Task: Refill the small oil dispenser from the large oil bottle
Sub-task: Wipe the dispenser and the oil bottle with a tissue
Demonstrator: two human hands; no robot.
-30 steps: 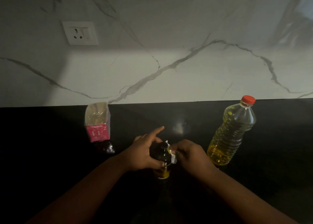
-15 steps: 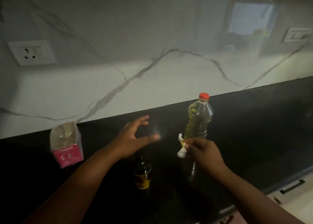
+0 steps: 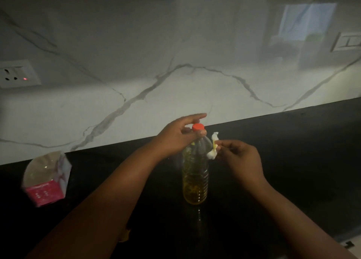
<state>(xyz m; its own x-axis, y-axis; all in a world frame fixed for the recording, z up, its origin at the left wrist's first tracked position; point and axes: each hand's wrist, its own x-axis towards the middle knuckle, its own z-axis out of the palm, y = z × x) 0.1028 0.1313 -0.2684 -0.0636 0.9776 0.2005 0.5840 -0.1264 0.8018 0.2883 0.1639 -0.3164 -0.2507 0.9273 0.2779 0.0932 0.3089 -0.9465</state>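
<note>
Having left the small dispenser, now out of sight, the left hand grips the upright large oil bottle's red cap at desk centre, ready for unscrewing, while the right hand at 3 o'clock pinches the dispenser's white stopper

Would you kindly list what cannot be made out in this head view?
- Small oil dispenser: hidden, apparently behind the left forearm.
- Print on the pink packet: blurred.
- Whether the red cap is loosened: left hand covers the neck.
- Switch plate: cut off at the right edge.
</note>
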